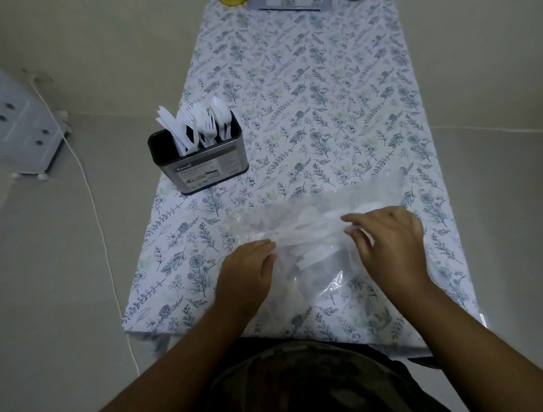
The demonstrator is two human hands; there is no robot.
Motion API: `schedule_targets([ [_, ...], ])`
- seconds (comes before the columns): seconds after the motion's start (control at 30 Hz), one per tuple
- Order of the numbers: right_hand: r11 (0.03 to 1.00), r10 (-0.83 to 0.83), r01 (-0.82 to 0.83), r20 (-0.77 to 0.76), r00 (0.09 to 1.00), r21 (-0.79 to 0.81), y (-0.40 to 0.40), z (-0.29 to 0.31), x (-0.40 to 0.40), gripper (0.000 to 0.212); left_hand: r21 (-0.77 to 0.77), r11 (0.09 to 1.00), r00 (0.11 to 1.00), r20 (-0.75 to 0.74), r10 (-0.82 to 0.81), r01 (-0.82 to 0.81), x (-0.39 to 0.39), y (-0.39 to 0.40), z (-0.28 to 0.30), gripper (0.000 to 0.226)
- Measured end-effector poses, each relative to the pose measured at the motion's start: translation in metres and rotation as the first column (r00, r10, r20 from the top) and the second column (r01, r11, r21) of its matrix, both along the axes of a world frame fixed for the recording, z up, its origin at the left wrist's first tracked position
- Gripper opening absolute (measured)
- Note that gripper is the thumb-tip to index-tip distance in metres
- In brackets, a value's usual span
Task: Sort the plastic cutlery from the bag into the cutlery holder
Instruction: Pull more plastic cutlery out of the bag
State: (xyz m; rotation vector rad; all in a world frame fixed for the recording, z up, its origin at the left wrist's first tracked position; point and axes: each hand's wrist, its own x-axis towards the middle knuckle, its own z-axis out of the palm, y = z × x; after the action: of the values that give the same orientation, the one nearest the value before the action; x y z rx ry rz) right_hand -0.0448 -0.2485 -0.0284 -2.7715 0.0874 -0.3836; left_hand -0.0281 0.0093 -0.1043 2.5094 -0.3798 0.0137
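A clear plastic bag (pixel 320 264) lies on the near part of the table with several white plastic cutlery pieces (pixel 311 232) inside it. My left hand (pixel 249 270) rests on the bag's left edge, fingers curled over the plastic. At the bag's right side, my right hand (pixel 388 244) pinches the plastic next to the cutlery. The metal cutlery holder (pixel 202 164) stands at the table's left edge, beyond the bag. White knives, forks and spoons (pixel 197 123) stand upright in it, grouped by kind.
The table (pixel 308 97) has a floral cloth. Its left edge runs right beside the holder. At the far end lie a yellow object (pixel 232 2) and a flat board (pixel 289 6). A white cable (pixel 97 211) and a grey unit (pixel 26 129) lie on the floor at left.
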Motion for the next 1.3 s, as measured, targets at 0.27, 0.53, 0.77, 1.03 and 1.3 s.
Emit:
schedule_targets([
  [0.27, 0.993, 0.118, -0.116, 0.072, 0.990, -0.031, 0.021, 0.041, -0.011, 0.008, -0.059, 0.997, 0.999, -0.021, 0.043, -0.044, -0.011, 0.003, 0.005, 0.028],
  [0.53, 0.997, 0.083, -0.083, 0.011, 0.996, -0.008, 0.010, 0.034, -0.015, 0.009, -0.077, 0.995, 0.998, -0.032, 0.059, -0.061, -0.010, 0.003, 0.005, 0.024],
  [0.77, 0.995, 0.097, -0.097, -0.002, 0.995, 0.026, 0.012, 0.036, -0.007, 0.011, -0.104, 0.994, 0.999, -0.035, 0.032, -0.035, -0.011, 0.002, 0.002, 0.027],
  [1.03, 0.983, 0.065, -0.032, -0.178, 0.982, 0.179, 0.001, 0.030, -0.008, 0.022, -0.088, 0.996, 0.999, -0.032, 0.025, -0.028, -0.010, 0.003, 0.003, 0.028],
  [1.3, 1.000, -0.026, 0.021, -0.443, 0.896, -0.016, 0.013, 0.002, 0.007, 0.052, -0.065, 0.997, 0.996, 0.081, -0.032, 0.037, -0.005, 0.001, 0.011, 0.019],
])
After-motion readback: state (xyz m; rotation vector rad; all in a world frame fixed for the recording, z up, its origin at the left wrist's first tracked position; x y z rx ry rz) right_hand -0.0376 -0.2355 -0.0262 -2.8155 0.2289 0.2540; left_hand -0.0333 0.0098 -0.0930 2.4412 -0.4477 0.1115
